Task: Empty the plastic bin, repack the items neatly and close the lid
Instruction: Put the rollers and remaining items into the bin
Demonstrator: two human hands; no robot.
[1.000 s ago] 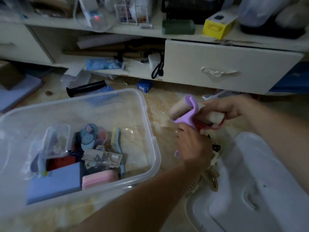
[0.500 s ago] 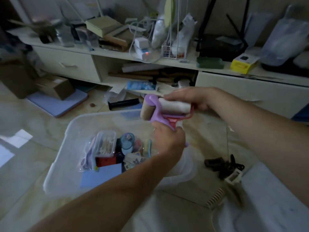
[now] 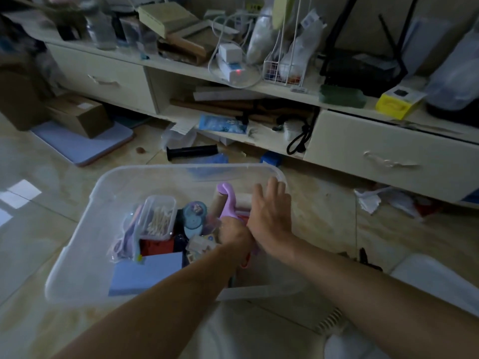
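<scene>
Cardboard box [image 3: 83, 114] on a blue mat [image 3: 85, 145], black tube [image 3: 191, 151] beside the cabinet [image 3: 388, 149]

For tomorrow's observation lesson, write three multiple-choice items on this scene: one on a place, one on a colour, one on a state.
1. Where is the small clear box of cotton swabs?
A on the shelf
B inside the clear plastic bin
C on the floor
2. What colour is the lint roller's frame?
A green
B yellow
C lilac
3. How is the right hand?
A fingers spread open
B clenched in a fist
C pinching a lid

Answers: B, it lies among the bin's items; C, the frame shows lilac beside the roll; A, its fingers are straight above the roller.
</scene>
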